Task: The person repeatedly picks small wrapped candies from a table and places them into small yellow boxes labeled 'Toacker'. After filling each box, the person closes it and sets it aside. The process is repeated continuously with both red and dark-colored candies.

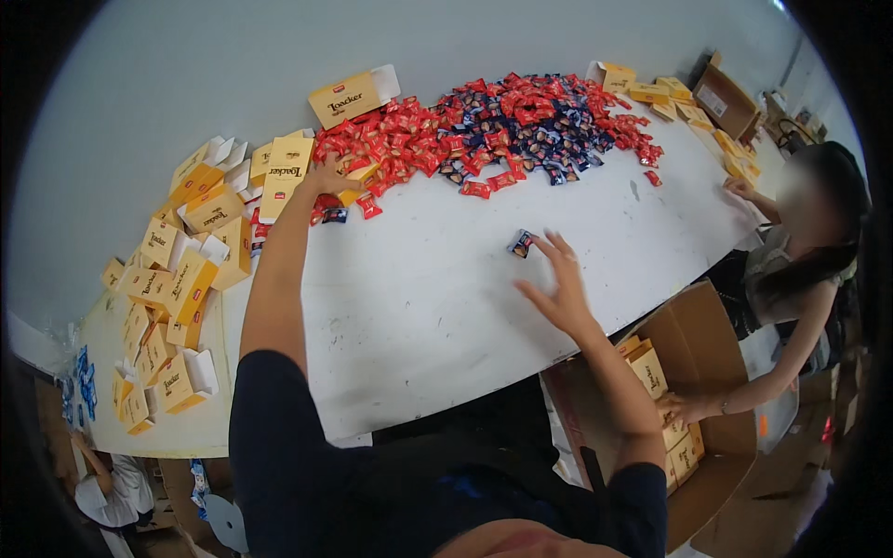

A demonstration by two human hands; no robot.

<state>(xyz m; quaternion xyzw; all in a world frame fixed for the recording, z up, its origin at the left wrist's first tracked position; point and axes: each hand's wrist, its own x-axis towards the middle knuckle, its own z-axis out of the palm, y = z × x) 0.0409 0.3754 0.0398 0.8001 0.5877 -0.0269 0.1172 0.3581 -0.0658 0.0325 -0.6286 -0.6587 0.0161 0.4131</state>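
My left hand (331,180) is at the left end of a long heap of red-wrapped sweets (398,136). Its fingers lie over a small yellow carton (361,183) among the red packets; whether they grip it is unclear. Beside that hand stands an upright yellow Loacker carton (284,178). Over the white table (404,314), my right hand (564,293) is spread with nothing in its palm. A single dark blue wrapped sweet (520,243) lies by its fingertips; I cannot tell if they touch. Dark blue packets (551,143) are mixed into the heap farther right.
Open yellow cartons (185,279) pile up at the left. Another carton (354,96) rests against the wall behind the heap. At right, a co-worker (795,272) reaches into a large cardboard box (704,335) holding yellow cartons. Another person (115,488) is at lower left.
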